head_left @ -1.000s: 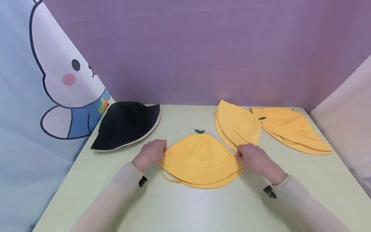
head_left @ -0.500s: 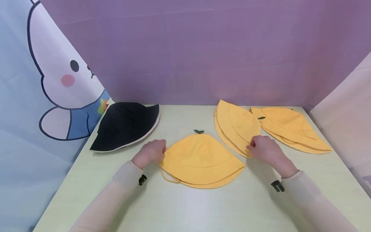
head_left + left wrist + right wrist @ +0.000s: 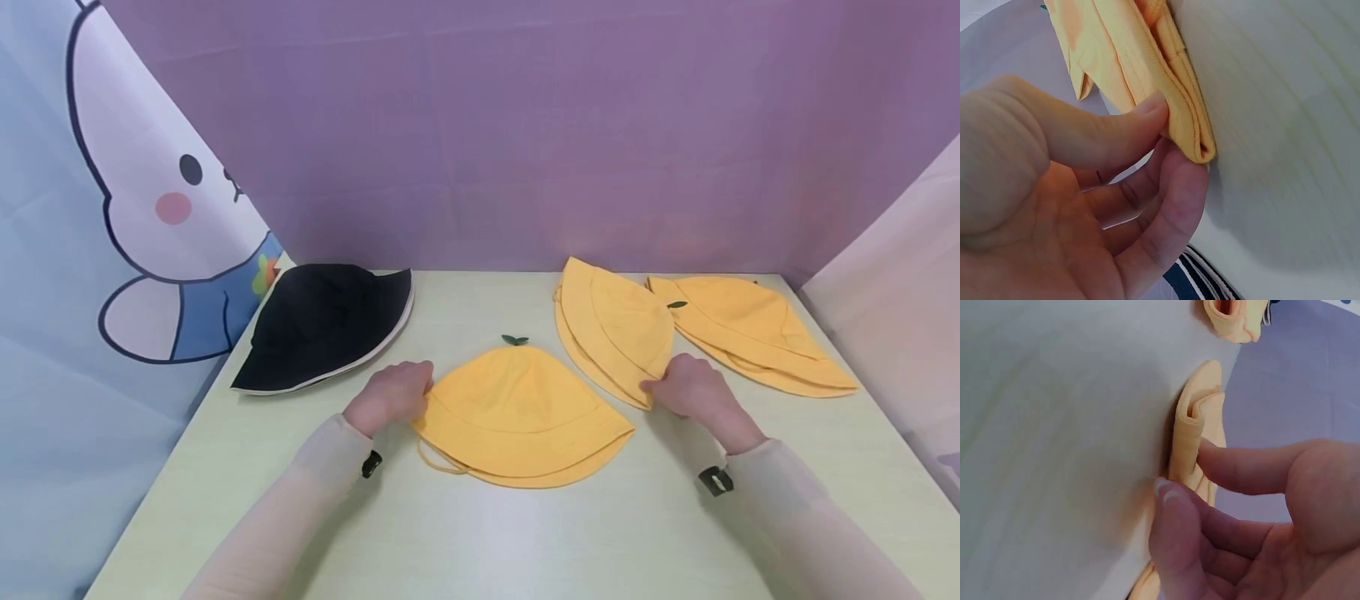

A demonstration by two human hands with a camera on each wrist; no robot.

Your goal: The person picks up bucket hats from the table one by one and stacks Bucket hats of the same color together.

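Note:
Flat on the table lies a folded yellow bucket hat (image 3: 525, 400) with a small green leaf sprout at its top. My left hand (image 3: 393, 392) pinches its left brim corner; in the left wrist view, thumb (image 3: 1147, 112) and fingers close round the layered brim (image 3: 1188, 119). A second yellow hat (image 3: 618, 325) lies just behind it to the right, tilted. At its front brim corner, my right hand (image 3: 697, 392) pinches the cloth. The right wrist view has the folded brim (image 3: 1188, 437) between thumb (image 3: 1241, 465) and fingertips.
A black bucket hat (image 3: 330, 325) with a pale rim lies at the back left of the table (image 3: 480, 550). A third yellow hat (image 3: 750, 329) lies back right, beside the second one. A purple cloth (image 3: 480, 142) stands behind the table.
My right hand has let go of the middle hat's right corner and moved right to the second yellow hat's brim corner. The left hand has stayed on the middle hat.

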